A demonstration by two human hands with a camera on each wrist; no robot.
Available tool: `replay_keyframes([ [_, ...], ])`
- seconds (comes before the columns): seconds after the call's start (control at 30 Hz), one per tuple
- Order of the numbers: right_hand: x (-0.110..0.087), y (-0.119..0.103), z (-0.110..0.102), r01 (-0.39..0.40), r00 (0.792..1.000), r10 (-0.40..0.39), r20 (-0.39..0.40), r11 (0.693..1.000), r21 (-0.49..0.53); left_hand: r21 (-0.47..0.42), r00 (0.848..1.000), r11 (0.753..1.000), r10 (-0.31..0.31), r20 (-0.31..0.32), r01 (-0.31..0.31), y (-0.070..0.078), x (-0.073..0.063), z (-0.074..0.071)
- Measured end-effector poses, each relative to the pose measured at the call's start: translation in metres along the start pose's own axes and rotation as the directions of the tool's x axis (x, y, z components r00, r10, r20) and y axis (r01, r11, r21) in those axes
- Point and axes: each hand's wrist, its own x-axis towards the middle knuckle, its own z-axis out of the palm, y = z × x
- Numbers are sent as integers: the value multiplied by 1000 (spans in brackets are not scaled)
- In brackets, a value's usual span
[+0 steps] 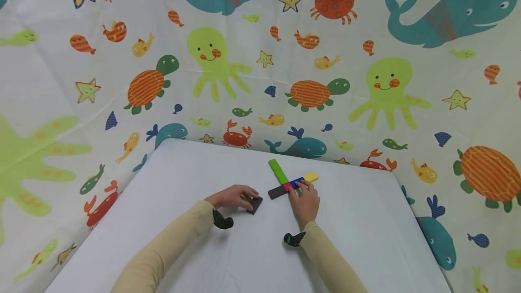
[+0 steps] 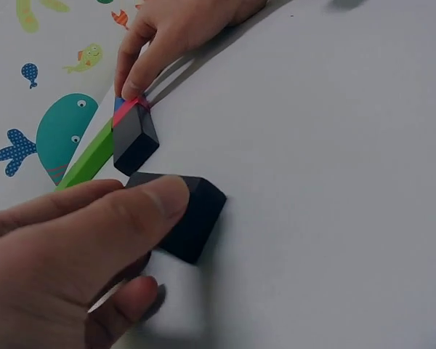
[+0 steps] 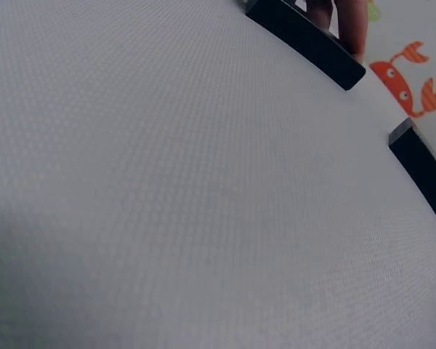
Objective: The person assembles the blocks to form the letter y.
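My left hand [image 1: 234,197] pinches a black block [image 1: 254,205] between thumb and fingers, low over the table. The left wrist view shows the thumb on the block's upper face [image 2: 192,218]. My right hand [image 1: 306,202] bends over a row of coloured blocks, thumb by the red block [image 1: 286,187] and fingertips on the blue block [image 1: 296,182]. A second black block [image 1: 277,192] joins the red one on the left, and a yellow block [image 1: 311,177] ends the row on the right. From the red block a long green block [image 1: 278,172] runs toward the back.
The table [image 1: 366,225] has a plain white cover. Its back edge meets a cloth [image 1: 260,116] printed with sea animals, which also hangs along both sides. Each wrist carries a dark strap-like device [image 1: 222,220] below the cream sleeves [image 1: 175,238].
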Motion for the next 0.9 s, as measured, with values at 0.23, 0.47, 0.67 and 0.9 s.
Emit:
replay_keyframes([
  [0.23,0,2,3,-13,1000,13,-4,1000,-11,44,1000,999,15,-27,-13,5,4,6],
  [0.47,1,0,2,-13,1000,13,-7,1000,-10,64,999,998,13,-33,-11,9,9,4],
  [0.67,1,-2,0,-13,1000,13,-7,1000,-15,32,998,1000,1,-67,1,8,12,9],
  [0.9,0,-4,-1,-24,1000,24,11,1000,-1,39,996,999,21,-85,-17,7,17,11],
])
